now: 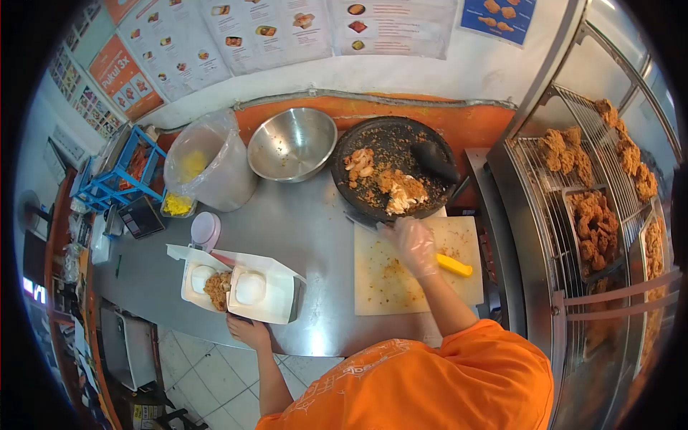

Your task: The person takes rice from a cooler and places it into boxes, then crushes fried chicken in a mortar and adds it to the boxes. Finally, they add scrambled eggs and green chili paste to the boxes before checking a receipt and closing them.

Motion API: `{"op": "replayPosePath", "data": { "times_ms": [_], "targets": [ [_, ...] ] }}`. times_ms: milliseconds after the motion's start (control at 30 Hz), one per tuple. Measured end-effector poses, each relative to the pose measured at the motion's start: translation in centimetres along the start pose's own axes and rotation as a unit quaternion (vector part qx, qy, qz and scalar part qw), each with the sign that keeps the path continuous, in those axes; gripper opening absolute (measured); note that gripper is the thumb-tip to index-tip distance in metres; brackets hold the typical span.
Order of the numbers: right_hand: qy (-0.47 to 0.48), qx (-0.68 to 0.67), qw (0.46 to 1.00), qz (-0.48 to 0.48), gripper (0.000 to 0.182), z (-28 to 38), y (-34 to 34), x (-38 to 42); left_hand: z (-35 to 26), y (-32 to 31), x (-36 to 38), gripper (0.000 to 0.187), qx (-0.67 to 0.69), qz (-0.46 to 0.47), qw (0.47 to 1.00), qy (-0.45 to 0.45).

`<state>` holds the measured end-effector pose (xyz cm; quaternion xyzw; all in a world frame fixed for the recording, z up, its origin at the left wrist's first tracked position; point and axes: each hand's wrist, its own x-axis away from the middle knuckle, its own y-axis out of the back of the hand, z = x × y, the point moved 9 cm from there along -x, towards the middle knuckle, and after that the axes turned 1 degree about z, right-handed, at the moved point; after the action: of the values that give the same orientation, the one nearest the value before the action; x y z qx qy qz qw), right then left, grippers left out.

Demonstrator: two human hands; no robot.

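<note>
A white paper takeaway box [261, 313] stands unfolded on the steel counter, with white rounded rice mounds [250, 288] and a piece of fried chicken [218, 291] inside. My bare left hand [248, 332] grips its near edge, fingers against the side. My right hand [416, 246], in a clear plastic glove, is above a white cutting board [373, 294]. A knife with a yellow handle [454, 265] lies under it; whether my fingers grip the blade is hidden. Just beyond, a black stone mortar [383, 132] holds crushed fried chicken [401, 192] with white sauce and a black pestle [434, 163].
A steel bowl [292, 143] and a plastic-lined bucket [215, 172] stand at the back, beside a blue rack [118, 168]. A lidded pink container [206, 228] touches the box's far side. To the right, a metal display rack [552, 236] holds fried chicken [594, 228].
</note>
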<state>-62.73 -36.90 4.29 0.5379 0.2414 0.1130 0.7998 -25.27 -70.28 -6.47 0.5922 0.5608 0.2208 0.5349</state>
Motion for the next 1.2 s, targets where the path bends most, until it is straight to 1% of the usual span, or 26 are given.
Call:
{"op": "replayPosePath", "data": {
  "times_ms": [33,100,133,167,233,267,333,367,433,467,500,533,567,633,667,700,767,800,900,933,1000,1033,1100,1133,1167,1200],
  "targets": [
    [-0.008,0.002,1.000,0.001,0.036,-0.1,-0.8,0.4,-0.1,0.1,0.1,0.073,0.007,0.005,1.000,0.004],
    [-0.044,-0.053,0.998,-0.012,0.033,-0.3,-1.0,0.9,0.1,-0.2,0.2,0.072,0.006,0.015,1.000,0.005],
    [-0.032,-0.066,0.996,-0.046,0.030,-0.1,-0.3,1.1,0.3,-0.3,0.0,0.072,0.004,0.018,1.000,0.013],
    [-0.038,-0.067,0.996,-0.048,0.030,-0.2,0.0,1.1,0.2,-0.2,-0.1,0.072,0.004,0.018,1.000,0.007],
    [-0.079,-0.116,0.990,-0.032,0.030,-1.3,0.3,0.7,0.0,-0.1,-0.1,0.071,-0.012,0.008,1.000,0.012],
    [-0.082,-0.115,0.989,-0.033,0.030,-1.5,1.6,0.1,-0.3,0.2,-0.1,0.071,-0.012,0.010,1.000,0.009],
    [-0.106,-0.275,0.953,0.067,0.029,-2.4,2.6,-1.7,-0.7,0.5,-0.1,0.070,0.014,0.031,0.999,0.019],
    [-0.106,-0.275,0.953,0.066,0.029,-3.4,2.9,-2.7,-0.5,0.3,0.0,0.070,0.015,0.031,0.999,0.019],
    [-0.174,-0.276,0.945,0.040,0.028,-7.4,2.5,-3.6,0.1,-0.2,-0.1,0.069,0.002,0.027,0.999,0.024],
    [-0.174,-0.276,0.945,0.039,0.028,-9.3,2.1,-3.6,0.0,-0.1,-0.2,0.069,0.004,0.026,0.999,0.023],
    [-0.109,-0.127,0.985,0.049,0.025,-10.5,1.8,-3.8,-0.1,0.0,-0.2,0.069,0.004,0.024,0.999,0.021],
    [-0.041,0.026,0.997,0.058,0.022,-10.8,0.9,-4.0,-0.1,0.0,-0.1,0.069,0.006,0.022,1.000,0.021],
    [-0.040,0.028,0.997,0.057,0.022,-11.1,-0.4,-3.5,0.0,-0.2,0.0,0.069,0.007,0.023,0.999,0.022],
    [-0.072,-0.063,0.995,0.013,0.013,-11.6,-2.1,-0.9,0.6,-0.8,0.0,0.070,-0.011,0.020,1.000,0.020],
    [-0.076,-0.109,0.991,-0.030,0.012,-11.2,-1.3,-0.1,0.7,-0.6,0.1,0.070,-0.009,0.016,1.000,0.021],
    [-0.072,-0.111,0.991,-0.035,0.012,-11.1,-1.2,0.1,0.5,-0.4,0.1,0.071,-0.005,0.016,1.000,0.021],
    [-0.111,-0.157,0.981,0.006,0.008,-11.6,-1.2,-0.2,0.0,-0.1,-0.1,0.072,0.004,0.010,1.000,0.022],
    [-0.108,-0.157,0.982,0.003,0.008,-11.2,-0.6,-1.0,0.0,0.0,-0.1,0.072,0.007,0.016,1.000,0.024],
    [-0.120,-0.247,0.961,0.027,0.026,-9.2,2.1,-4.0,0.4,-0.5,0.0,0.071,-0.001,0.029,0.999,0.028],
    [-0.118,-0.248,0.961,0.028,0.026,-8.6,2.9,-5.1,0.6,-0.9,0.0,0.070,-0.008,0.019,1.000,0.014],
    [-0.166,-0.197,0.966,0.018,0.052,-8.4,4.2,-7.0,0.7,-0.7,0.0,0.069,-0.016,0.006,1.000,0.002],
    [-0.163,-0.198,0.967,0.018,0.052,-7.9,4.4,-7.6,0.4,-0.5,0.1,0.069,-0.016,0.007,1.000,0.006],
    [-0.028,-0.108,0.991,0.074,0.072,-4.9,4.2,-9.3,0.1,-0.3,0.0,0.069,-0.012,0.004,1.000,0.011],
    [0.020,-0.096,0.988,0.116,0.081,-4.2,2.1,-10.0,0.1,-0.4,0.0,0.068,-0.014,0.011,1.000,0.012],
    [0.024,-0.096,0.989,0.113,0.081,-4.4,0.5,-10.5,0.2,-0.5,0.0,0.068,-0.017,0.018,1.000,0.013],
    [0.058,-0.035,0.993,0.101,0.083,-4.1,-1.1,-10.8,0.1,-0.3,0.1,0.068,-0.016,0.014,1.000,0.015]
  ]
}}
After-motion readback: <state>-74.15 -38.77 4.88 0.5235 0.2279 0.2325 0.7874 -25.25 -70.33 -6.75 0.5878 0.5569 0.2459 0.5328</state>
